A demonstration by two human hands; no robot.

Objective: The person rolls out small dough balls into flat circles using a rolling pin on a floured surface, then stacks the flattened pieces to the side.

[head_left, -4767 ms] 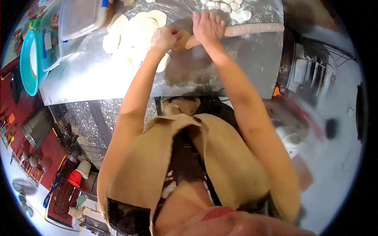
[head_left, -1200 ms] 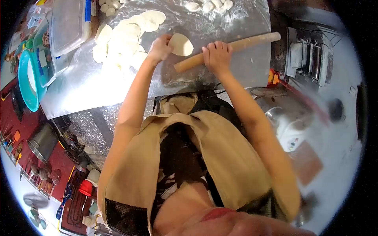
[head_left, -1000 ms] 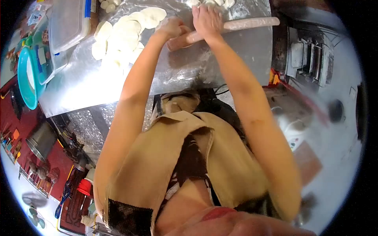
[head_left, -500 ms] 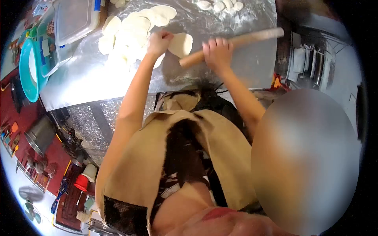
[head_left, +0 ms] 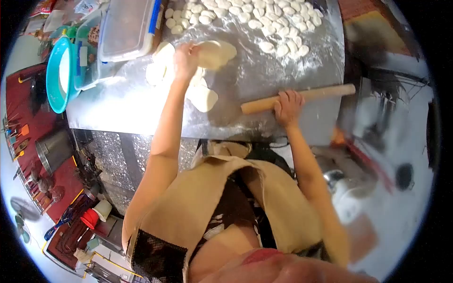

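Observation:
My left hand [head_left: 186,61] is closed on the edge of a flat round of dough [head_left: 217,54], which stretches out to the right of the fingers. Below and beside this hand, more thin dough rounds [head_left: 204,98] lie overlapping on the metal tabletop; my hand and forearm cover part of the pile. My right hand [head_left: 289,107] has its fingers wrapped over a wooden rolling pin [head_left: 325,93]. The pin lies at a slight slant near the table's right side, its far tip reaching past the table edge.
Many small dough pieces [head_left: 269,21] sit across the back of the floured metal table [head_left: 231,125]. At the back left are a lidded plastic container [head_left: 127,28] and a teal basin [head_left: 55,89] with white contents. Below the table's left side stands a metal pot [head_left: 52,152].
My left hand has lifted a dough round and carried it toward the back over the pile. My right hand and the rolling pin have shifted right. The view has tilted, showing more dough pieces.

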